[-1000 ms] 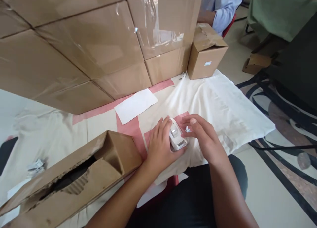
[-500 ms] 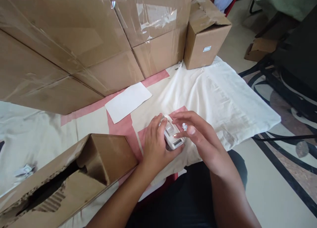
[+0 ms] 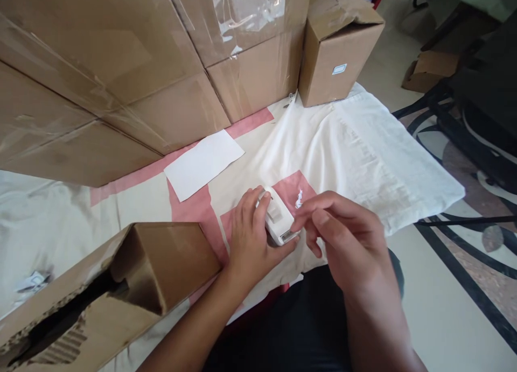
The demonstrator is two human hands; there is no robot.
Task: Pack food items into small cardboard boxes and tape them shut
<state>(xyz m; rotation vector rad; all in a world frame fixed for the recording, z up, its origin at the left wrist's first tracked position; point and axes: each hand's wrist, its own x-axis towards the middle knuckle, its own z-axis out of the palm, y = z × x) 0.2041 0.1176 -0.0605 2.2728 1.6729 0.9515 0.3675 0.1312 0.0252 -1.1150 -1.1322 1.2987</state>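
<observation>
Two bare hands meet at a small white device point(image 3: 278, 213) over a cream-and-pink cloth point(image 3: 343, 162), seen from my distant post through the head camera. The left hand point(image 3: 252, 229) cups it, fingers close together along its left side and thumb bracing the near end. The right hand point(image 3: 353, 245) is at the device's near right corner, fingers curled, the index fingertip next to the dark panel point(image 3: 287, 235) set in that end; I cannot tell whether it touches, or whether the thumb, bent toward the index finger, pinches anything. Just right of the device, a small white mark point(image 3: 299, 198) shows against pink, too small for me to make out. Beyond the left hand lies a white sheet of paper point(image 3: 204, 165). A wall of taped cartons point(image 3: 157, 54) rises behind, and at its right end a separate carton point(image 3: 323, 73) carries a blue-edged label point(image 3: 340, 69) I cannot read from here. At lower left I see a torn-open carton point(image 3: 177, 259) and, near it, a crumpled scrap point(image 3: 33, 281) with bluish marks, too blurred to read.
</observation>
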